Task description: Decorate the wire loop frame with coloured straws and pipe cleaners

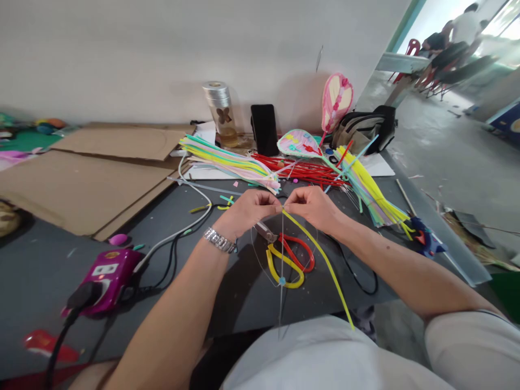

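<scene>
Pinching the top end of a flat, glossy yellow plastic strip [329, 271] between left grip [247, 211] and right grip [312, 208], both clenched on it above the matte dark tabletop [244, 303]. Running long and slender from that pinch down and rightward to the lap, beside a thin stiff wire [281, 303] hanging straight down. Angling both forearms inward, knuckles nearly meeting over red-and-yellow-handled scissors [286, 260].

Craft workshop: dark worktable [227, 303] strewn with colored strips [231, 161], cardboard sheets [81, 179], glue gun [424, 238], scissors [290, 260].
</scene>
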`<act>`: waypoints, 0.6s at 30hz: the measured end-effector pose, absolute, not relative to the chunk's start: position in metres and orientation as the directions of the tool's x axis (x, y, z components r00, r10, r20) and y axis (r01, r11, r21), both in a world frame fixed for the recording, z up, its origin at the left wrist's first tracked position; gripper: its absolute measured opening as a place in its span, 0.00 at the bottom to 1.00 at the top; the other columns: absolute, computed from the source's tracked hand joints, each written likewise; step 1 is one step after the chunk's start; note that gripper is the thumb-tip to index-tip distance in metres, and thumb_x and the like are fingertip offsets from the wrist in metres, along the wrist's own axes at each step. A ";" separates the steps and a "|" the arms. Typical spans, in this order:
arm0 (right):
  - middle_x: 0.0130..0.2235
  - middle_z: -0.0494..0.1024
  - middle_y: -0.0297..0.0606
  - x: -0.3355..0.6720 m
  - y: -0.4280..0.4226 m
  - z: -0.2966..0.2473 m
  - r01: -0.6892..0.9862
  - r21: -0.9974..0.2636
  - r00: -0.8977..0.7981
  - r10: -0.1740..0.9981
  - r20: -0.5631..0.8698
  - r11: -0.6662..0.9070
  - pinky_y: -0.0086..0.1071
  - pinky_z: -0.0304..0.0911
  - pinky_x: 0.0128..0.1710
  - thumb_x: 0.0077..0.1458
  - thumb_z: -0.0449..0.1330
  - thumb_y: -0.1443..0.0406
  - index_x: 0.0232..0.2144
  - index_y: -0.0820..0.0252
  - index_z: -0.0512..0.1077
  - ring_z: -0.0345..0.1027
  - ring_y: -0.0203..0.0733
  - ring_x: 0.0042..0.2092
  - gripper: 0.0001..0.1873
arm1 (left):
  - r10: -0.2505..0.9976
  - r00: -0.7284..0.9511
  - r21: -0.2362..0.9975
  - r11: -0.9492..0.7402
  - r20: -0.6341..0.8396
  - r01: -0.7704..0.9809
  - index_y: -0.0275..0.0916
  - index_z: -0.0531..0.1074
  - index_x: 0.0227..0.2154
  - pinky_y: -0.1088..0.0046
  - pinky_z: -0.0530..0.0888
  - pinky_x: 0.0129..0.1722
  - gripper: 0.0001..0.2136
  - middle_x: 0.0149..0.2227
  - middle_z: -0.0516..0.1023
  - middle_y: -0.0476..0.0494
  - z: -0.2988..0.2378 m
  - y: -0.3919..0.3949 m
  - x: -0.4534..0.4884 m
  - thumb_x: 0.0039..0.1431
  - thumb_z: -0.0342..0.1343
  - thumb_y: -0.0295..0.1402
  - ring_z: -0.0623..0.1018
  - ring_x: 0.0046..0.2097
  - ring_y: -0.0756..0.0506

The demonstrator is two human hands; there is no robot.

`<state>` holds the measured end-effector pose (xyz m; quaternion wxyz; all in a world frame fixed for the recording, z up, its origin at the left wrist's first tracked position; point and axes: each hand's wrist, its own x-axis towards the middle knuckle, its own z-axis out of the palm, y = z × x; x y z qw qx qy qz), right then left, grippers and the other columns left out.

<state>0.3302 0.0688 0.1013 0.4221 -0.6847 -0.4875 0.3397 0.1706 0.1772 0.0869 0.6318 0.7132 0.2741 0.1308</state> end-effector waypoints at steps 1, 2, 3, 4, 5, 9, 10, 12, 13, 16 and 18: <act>0.22 0.73 0.31 0.330 0.069 0.101 0.377 -0.911 0.295 0.954 -0.056 -0.170 0.29 0.54 0.28 0.45 0.65 0.62 0.22 0.62 0.76 0.60 0.32 0.26 0.07 | 0.557 0.815 0.977 -0.025 -0.161 0.210 0.37 0.76 0.24 0.73 0.59 0.29 0.09 0.22 0.69 0.52 0.087 0.177 0.171 0.46 0.64 0.38 0.65 0.26 0.51; 0.22 0.73 0.31 0.331 0.070 0.102 0.367 -0.914 0.294 0.954 -0.062 -0.172 0.29 0.54 0.28 0.44 0.65 0.62 0.22 0.62 0.76 0.60 0.32 0.26 0.08 | 0.557 0.815 0.981 -0.001 -0.159 0.192 0.37 0.76 0.24 0.73 0.59 0.28 0.09 0.22 0.69 0.52 0.087 0.177 0.171 0.45 0.65 0.38 0.64 0.26 0.51; 0.23 0.73 0.31 0.331 0.070 0.102 0.345 -0.922 0.288 0.955 -0.074 -0.175 0.29 0.53 0.28 0.44 0.66 0.61 0.23 0.62 0.77 0.60 0.32 0.26 0.08 | 0.559 0.815 0.985 0.020 -0.153 0.172 0.37 0.76 0.24 0.73 0.58 0.28 0.09 0.22 0.68 0.52 0.087 0.177 0.171 0.45 0.66 0.38 0.63 0.25 0.52; 0.23 0.73 0.30 0.332 0.070 0.104 0.312 -0.933 0.276 0.957 -0.091 -0.178 0.29 0.53 0.28 0.44 0.67 0.61 0.24 0.62 0.77 0.60 0.32 0.26 0.09 | 0.560 0.816 0.988 0.036 -0.143 0.149 0.37 0.76 0.24 0.74 0.57 0.28 0.10 0.22 0.68 0.53 0.087 0.178 0.171 0.44 0.67 0.38 0.62 0.25 0.52; 0.23 0.73 0.31 0.333 0.070 0.105 0.267 -0.947 0.261 0.959 -0.110 -0.181 0.29 0.54 0.28 0.44 0.68 0.60 0.24 0.62 0.77 0.60 0.32 0.27 0.10 | 0.560 0.818 0.991 0.051 -0.132 0.125 0.37 0.76 0.24 0.74 0.57 0.27 0.10 0.22 0.68 0.53 0.088 0.178 0.170 0.44 0.67 0.39 0.61 0.25 0.52; 0.24 0.75 0.34 0.337 0.066 0.116 -0.027 -0.974 0.180 0.957 -0.227 -0.226 0.29 0.57 0.29 0.47 0.68 0.52 0.26 0.63 0.77 0.64 0.33 0.27 0.18 | 0.573 0.817 0.996 0.087 -0.062 0.015 0.37 0.76 0.25 0.75 0.56 0.26 0.12 0.22 0.67 0.53 0.095 0.182 0.165 0.46 0.69 0.40 0.60 0.25 0.53; 0.25 0.76 0.35 0.339 0.063 0.119 -0.096 -0.966 0.152 0.955 -0.253 -0.240 0.29 0.58 0.30 0.48 0.68 0.50 0.27 0.64 0.78 0.65 0.33 0.27 0.20 | 0.585 0.810 0.995 0.095 -0.042 -0.016 0.37 0.76 0.25 0.75 0.57 0.26 0.12 0.23 0.67 0.53 0.097 0.183 0.163 0.46 0.69 0.40 0.61 0.25 0.53; 0.25 0.76 0.36 0.340 0.058 0.127 -0.187 -0.950 0.092 0.958 -0.272 -0.252 0.29 0.59 0.30 0.48 0.68 0.49 0.29 0.64 0.79 0.66 0.34 0.28 0.21 | 0.608 0.794 0.989 0.126 -0.018 -0.074 0.37 0.75 0.26 0.76 0.59 0.27 0.14 0.24 0.69 0.53 0.101 0.184 0.160 0.46 0.71 0.40 0.63 0.26 0.53; 0.25 0.76 0.36 0.339 0.055 0.131 -0.201 -0.949 0.070 0.963 -0.259 -0.241 0.29 0.59 0.30 0.48 0.68 0.50 0.30 0.64 0.79 0.65 0.34 0.28 0.21 | 0.617 0.787 0.984 0.146 -0.011 -0.101 0.37 0.75 0.26 0.76 0.61 0.28 0.14 0.25 0.70 0.52 0.103 0.185 0.159 0.46 0.71 0.40 0.65 0.26 0.53; 0.24 0.74 0.33 0.334 0.046 0.147 -0.136 -0.980 0.060 0.986 -0.154 -0.144 0.28 0.56 0.29 0.49 0.68 0.53 0.31 0.64 0.79 0.63 0.32 0.26 0.18 | 0.649 0.760 0.961 0.185 0.039 -0.207 0.37 0.75 0.27 0.75 0.65 0.32 0.15 0.26 0.72 0.51 0.109 0.181 0.158 0.45 0.73 0.39 0.70 0.29 0.52; 0.21 0.71 0.30 0.327 0.040 0.158 0.009 -0.999 0.077 0.996 -0.046 -0.046 0.28 0.53 0.27 0.53 0.66 0.54 0.32 0.64 0.79 0.59 0.31 0.24 0.16 | 0.696 0.709 0.942 0.149 0.116 -0.301 0.37 0.76 0.28 0.75 0.68 0.35 0.14 0.28 0.75 0.50 0.113 0.173 0.156 0.45 0.74 0.38 0.72 0.31 0.51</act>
